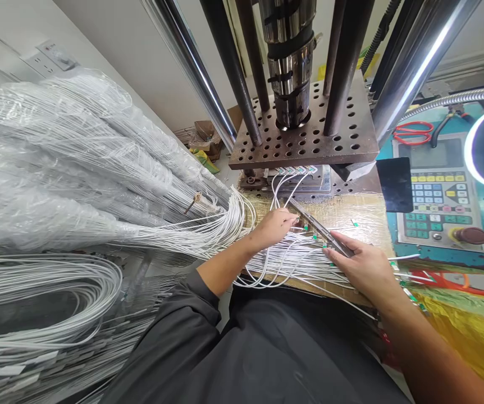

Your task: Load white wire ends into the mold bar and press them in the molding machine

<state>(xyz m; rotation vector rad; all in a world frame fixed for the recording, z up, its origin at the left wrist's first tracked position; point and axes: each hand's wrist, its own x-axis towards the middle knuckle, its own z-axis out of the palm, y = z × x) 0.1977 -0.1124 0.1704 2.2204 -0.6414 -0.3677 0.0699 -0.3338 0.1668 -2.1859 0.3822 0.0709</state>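
Observation:
Above the cable-covered board, my right hand (362,264) grips one end of a long, narrow metal fixture bar (313,221). Small green-and-metal connectors (315,237) show along the bar's near edge. My left hand (276,225) is closed at the bar's far part, thumb and fingers pressed together. What it pinches is too small to make out, probably a cable end. White cables (225,235) spread under both hands. Beyond them, several cables run into a metal mould (296,173) under the press plate, their ends lined up side by side.
The perforated press plate (242,159) and its thick columns stand just ahead. At the right are a control panel (435,191) with a red stop knob (470,235), red-handled scissors (412,133) and a ring lamp (469,163). Plastic-wrapped cable bundles (77,151) lean at the left.

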